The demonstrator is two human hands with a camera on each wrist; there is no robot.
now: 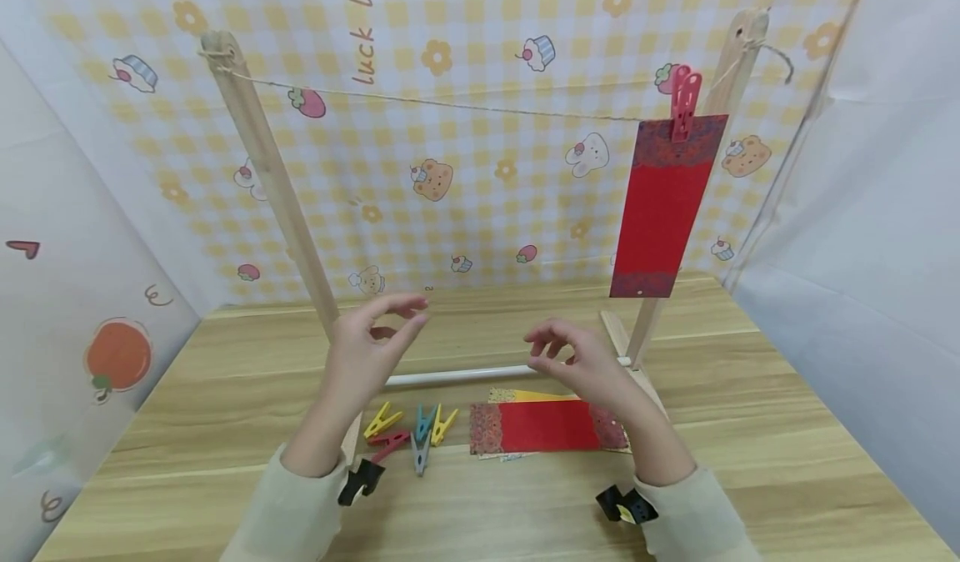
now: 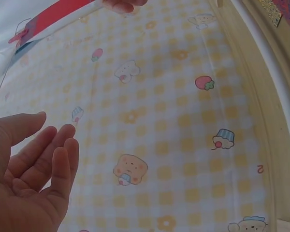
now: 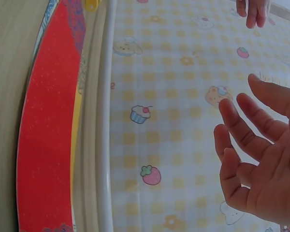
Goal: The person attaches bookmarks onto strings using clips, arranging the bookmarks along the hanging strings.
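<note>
Both hands hover over the table with nothing in them. My left hand (image 1: 367, 349) has its fingers loosely bent, above the several clothespins (image 1: 420, 429) in yellow, teal, grey and red. In the left wrist view the palm (image 2: 29, 193) is bare. My right hand (image 1: 581, 362) is loosely curved near the stack of patterned cards, whose top card (image 1: 551, 426) is red with a purple border at each end. The right wrist view shows the same bare palm (image 3: 275, 179). A pink clothespin (image 1: 683, 103) grips a red card (image 1: 663, 212) hanging on the string at the right.
A thin string (image 1: 450, 104) runs between two wooden posts, the left post (image 1: 277, 187) and the right post (image 1: 738, 57). A white rod (image 1: 465, 374) spans low between them. Behind stands a yellow checked cloth (image 1: 480, 203). The wooden table (image 1: 750, 429) lies beneath.
</note>
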